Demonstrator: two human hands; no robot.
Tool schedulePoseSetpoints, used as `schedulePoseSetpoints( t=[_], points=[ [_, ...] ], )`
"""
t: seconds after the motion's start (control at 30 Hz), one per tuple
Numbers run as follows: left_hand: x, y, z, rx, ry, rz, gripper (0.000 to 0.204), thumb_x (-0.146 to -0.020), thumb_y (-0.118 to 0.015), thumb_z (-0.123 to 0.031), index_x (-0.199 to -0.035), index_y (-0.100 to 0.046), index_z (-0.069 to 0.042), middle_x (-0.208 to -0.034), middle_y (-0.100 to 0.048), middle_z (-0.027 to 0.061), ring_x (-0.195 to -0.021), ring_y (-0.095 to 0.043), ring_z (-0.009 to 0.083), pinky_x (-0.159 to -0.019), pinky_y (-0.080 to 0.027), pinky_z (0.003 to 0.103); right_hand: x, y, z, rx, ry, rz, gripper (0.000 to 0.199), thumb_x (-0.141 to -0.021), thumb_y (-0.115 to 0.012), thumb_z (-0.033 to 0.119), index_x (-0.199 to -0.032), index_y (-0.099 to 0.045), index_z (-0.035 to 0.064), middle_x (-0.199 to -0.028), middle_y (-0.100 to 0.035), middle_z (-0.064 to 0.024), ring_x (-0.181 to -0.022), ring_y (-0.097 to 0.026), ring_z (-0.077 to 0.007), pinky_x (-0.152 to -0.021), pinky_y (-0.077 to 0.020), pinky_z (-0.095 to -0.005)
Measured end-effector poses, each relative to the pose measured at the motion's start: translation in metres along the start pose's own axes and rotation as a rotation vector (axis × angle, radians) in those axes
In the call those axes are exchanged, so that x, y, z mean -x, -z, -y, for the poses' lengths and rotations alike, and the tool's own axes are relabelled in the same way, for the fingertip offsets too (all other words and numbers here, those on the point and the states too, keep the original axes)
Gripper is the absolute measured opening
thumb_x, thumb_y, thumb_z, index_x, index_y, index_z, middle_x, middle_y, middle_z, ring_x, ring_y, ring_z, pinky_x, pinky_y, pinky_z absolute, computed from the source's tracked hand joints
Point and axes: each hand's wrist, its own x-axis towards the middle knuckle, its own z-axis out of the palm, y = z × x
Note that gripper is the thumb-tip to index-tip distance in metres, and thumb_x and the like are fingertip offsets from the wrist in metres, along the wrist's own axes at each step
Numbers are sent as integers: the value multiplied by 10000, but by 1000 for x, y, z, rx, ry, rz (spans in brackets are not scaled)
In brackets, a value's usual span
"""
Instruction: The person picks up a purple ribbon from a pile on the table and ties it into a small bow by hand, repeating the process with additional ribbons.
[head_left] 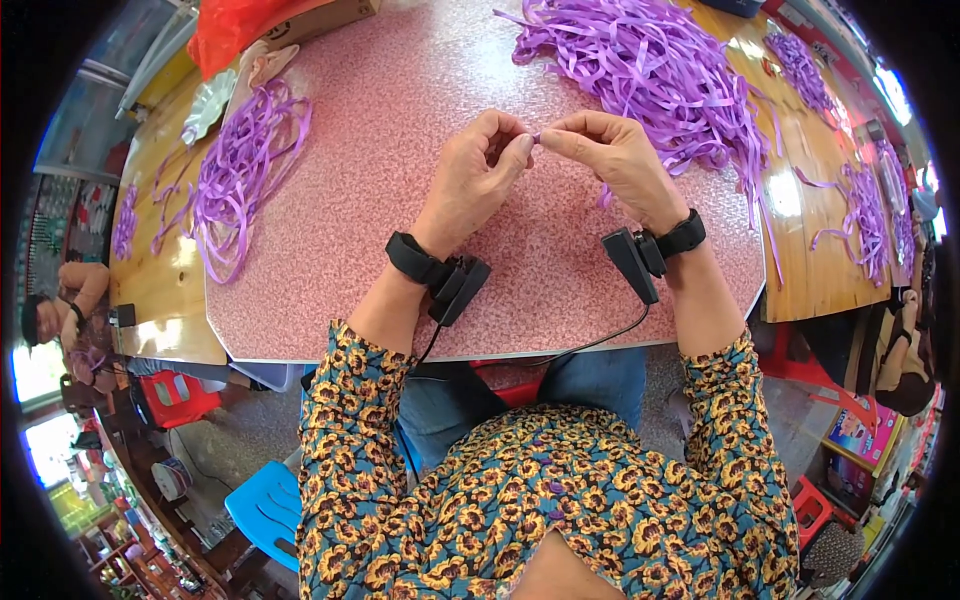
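Over the pink speckled table [400,280], both hands meet fingertip to fingertip. My left hand [482,168] pinches a small bit of purple ribbon [537,138] between thumb and forefinger. The same bit is pinched from the other side by my right hand [618,162], fingers closed. Most of the ribbon is hidden by the fingers; a purple end shows below the right hand. Just beyond that hand lies a large heap of loose purple ribbons [645,75], some trailing over the table's right edge. A looser tangle of purple ribbons [245,165] lies at the table's left edge.
A red plastic bag [225,35] and a cardboard box [320,18] sit at the far left. Wooden tables [165,290] flank the pink one, with more ribbons [865,210] on the right. Thin cables run from my wrist devices. Other people [80,300] sit at both sides.
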Motion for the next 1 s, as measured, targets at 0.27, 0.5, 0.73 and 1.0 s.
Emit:
schedulePoseSetpoints(
  t=[0.27, 0.5, 0.73, 1.0],
  points=[
    [-1, 0, 4, -47, -54, -38, 128, -945, -604, -110, -981, -592, 13, -802, -649, 63, -734, -622, 118, -665, -506, 261, 2, -1, 2, -176, -213, -21, 235, -911, -696, 252, -986, -709, 29, -764, -608, 21, -606, -562, -40, -607, -542, -217],
    [-2, -1, 6, -101, -93, -45, 141, -936, -607, -114, -984, -600, 18, -792, -671, 87, -725, -645, 139, -652, -509, 277, 1, 5, 0, -62, -196, 64, 226, -913, -693, 229, -997, -694, 19, -772, -611, 35, -609, -534, -14, -516, -442, -180],
    [-2, -2, 4, -109, -91, -47, 134, -936, -608, -112, -985, -600, 12, -800, -668, 82, -719, -640, 134, -647, -508, 272, -4, 7, -15, 15, -58, 41, 215, -907, -692, 171, -1041, -706, 4, -914, -683, -4, -828, -594, -52, -746, -476, -213],
    [-1, -1, -1, -136, -15, 26, 119, -981, -575, -140, -1018, -575, -26, -862, -628, 17, -805, -605, 86, -712, -486, 231, -5, 7, -16, 4, -24, 29, 212, -913, -681, 151, -1067, -708, 6, -963, -699, -33, -900, -618, -80, -812, -485, -222]
  ],
)
